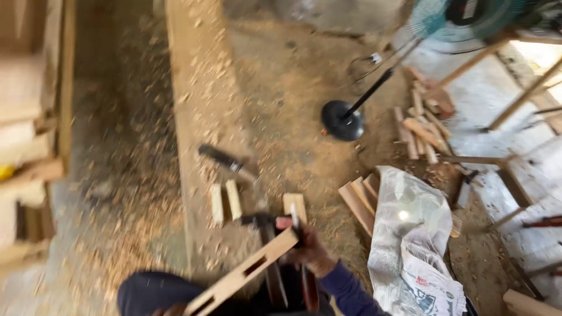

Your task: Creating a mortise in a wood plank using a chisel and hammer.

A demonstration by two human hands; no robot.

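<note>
Our right hand [310,248] was closed around a slotted wooden strip [243,274] and a thin tool [294,217], near the sawdust floor; our left hand's [167,311] grip we couldn't tell

A standing fan [374,88], wood offcuts [421,126] and a crumpled sack [410,246] lie about.

The wooden slat [243,274] under the fingers of the right hand [308,248] is pale tan, with dark slots; the sleeve [349,292] behind those fingers is dark blue; the small blocks [225,202] just beyond the fingertips are light yellowish wood; the floor [275,88] farther out is brown, speckled with pale sawdust; the sack [410,246] to the right of the fingers is white with dark and red print; the fan base [341,121] far beyond is black; the fan cage [462,20] is teal.
</note>
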